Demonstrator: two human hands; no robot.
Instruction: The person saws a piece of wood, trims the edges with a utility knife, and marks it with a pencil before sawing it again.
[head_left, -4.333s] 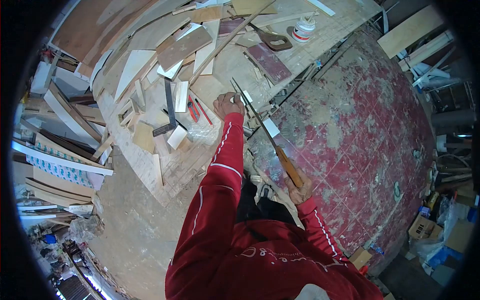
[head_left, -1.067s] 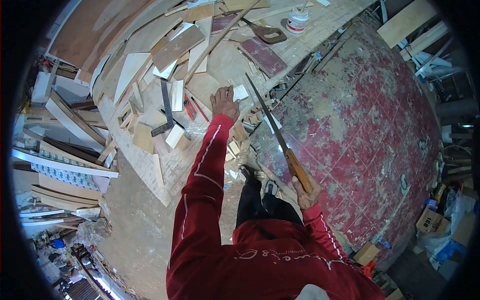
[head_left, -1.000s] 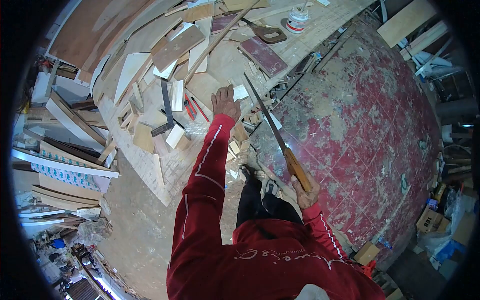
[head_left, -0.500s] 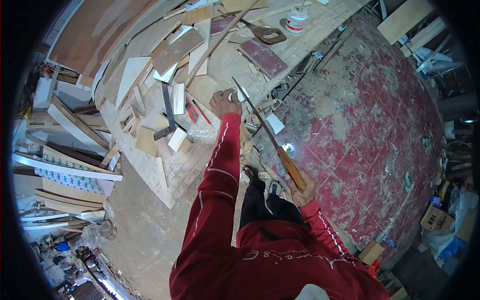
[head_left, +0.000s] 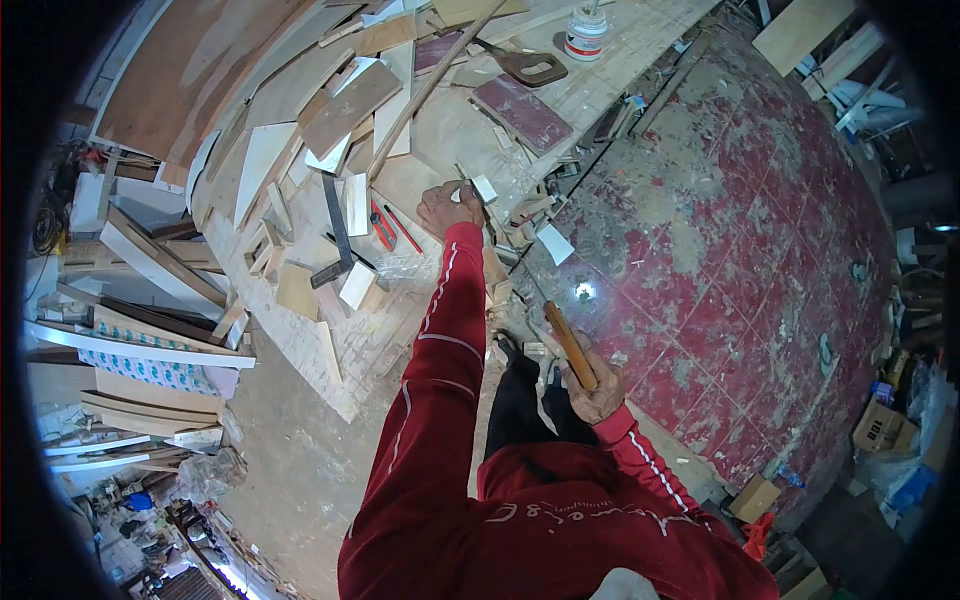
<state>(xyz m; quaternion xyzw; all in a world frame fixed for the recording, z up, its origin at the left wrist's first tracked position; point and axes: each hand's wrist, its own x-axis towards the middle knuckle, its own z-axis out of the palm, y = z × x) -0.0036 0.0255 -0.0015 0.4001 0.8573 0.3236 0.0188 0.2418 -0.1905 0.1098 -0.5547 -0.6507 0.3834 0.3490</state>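
While the right hand (head_left: 597,387) is wrapped round the wooden handle of a saw (head_left: 571,348) beside the workbench (head_left: 345,395), the left hand (head_left: 447,206) rests half-curled near the bench's edge — whether it grasps anything, I cannot tell. Red pliers (head_left: 382,230) and a black square (head_left: 337,222) lie on the bench, left of that hand.

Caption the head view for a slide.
Left hand at a workbench strewn with wood, right hand gripping a wooden handle.
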